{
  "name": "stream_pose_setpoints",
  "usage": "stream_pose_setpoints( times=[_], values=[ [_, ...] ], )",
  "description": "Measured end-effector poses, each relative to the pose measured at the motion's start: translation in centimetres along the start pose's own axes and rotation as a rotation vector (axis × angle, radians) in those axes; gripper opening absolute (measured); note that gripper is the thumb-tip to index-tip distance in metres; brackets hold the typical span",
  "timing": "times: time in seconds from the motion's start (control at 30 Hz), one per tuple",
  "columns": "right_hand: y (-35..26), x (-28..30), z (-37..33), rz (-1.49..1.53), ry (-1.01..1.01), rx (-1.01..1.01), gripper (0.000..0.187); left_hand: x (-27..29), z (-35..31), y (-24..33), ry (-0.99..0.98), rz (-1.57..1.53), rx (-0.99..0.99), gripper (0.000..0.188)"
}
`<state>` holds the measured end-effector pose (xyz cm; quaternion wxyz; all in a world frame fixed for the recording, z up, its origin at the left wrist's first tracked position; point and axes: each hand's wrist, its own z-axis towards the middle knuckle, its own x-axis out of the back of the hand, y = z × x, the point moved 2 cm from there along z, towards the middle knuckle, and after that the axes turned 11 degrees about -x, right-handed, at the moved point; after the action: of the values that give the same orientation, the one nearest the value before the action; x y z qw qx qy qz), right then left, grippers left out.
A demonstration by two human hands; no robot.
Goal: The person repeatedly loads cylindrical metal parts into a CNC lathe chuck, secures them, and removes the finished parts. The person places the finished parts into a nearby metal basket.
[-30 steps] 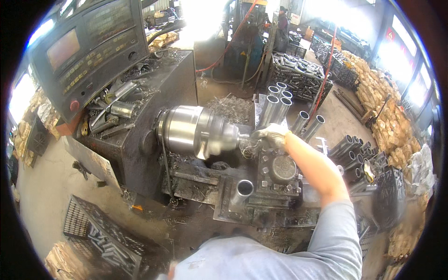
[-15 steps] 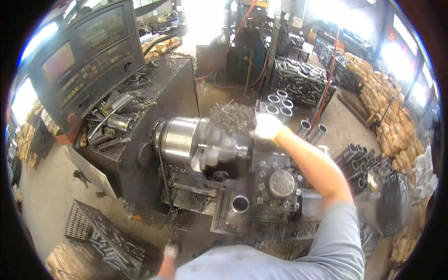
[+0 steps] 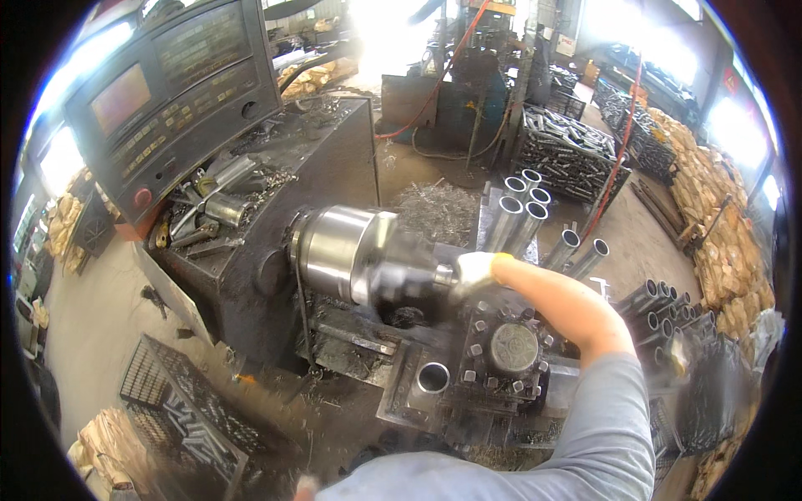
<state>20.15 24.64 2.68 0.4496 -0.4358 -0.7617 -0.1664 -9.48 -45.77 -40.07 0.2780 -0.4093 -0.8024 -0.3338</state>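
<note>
My right hand (image 3: 474, 274), in a pale glove with a yellow cuff, closes on the right end of a short shiny metal tube (image 3: 444, 275). Its fingers are partly hidden. The tube juts from the lathe chuck (image 3: 338, 252), whose jaws (image 3: 403, 280) are smeared. Just below the hand sits the tool post (image 3: 513, 346) with its round cap and ring of bolts. Of my left hand (image 3: 307, 487) only a blurred bit shows at the lower edge, fingers hidden. An upright tube (image 3: 433, 378) stands on the carriage in front of the chuck.
The control panel (image 3: 180, 100) rises at the left, above tools on the headstock. Several tubes (image 3: 520, 209) stand behind the tool post, with more tubes (image 3: 660, 313) to the right. A black crate (image 3: 180, 409) with metal parts sits lower left. Metal shavings (image 3: 439, 209) lie behind the chuck.
My right hand has come down and nearer, from behind the tool post to the tube's end. My left hand has dropped almost out of view. The whole view has shifted slightly.
</note>
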Motion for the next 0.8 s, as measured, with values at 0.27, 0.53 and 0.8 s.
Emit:
stream_pose_setpoints(
  times=[0.27, 0.53, 0.8],
  values=[
    [1.8, 1.8, -4.5, -0.244, 0.216, -0.040, 0.055, 2.5, -1.2, 0.3, 0.187, -0.396, 0.237, 0.042],
    [-5.1, 4.3, -24.3, -0.348, 0.872, -0.506, 0.056, 27.8, -0.5, 13.1, 0.514, -0.619, -0.236, 0.041],
    [-21.7, -12.1, -31.1, 0.280, 1.010, -0.239, 0.061, 38.3, -6.7, 36.5, 0.081, -1.453, -1.152, 0.083]
  ],
)
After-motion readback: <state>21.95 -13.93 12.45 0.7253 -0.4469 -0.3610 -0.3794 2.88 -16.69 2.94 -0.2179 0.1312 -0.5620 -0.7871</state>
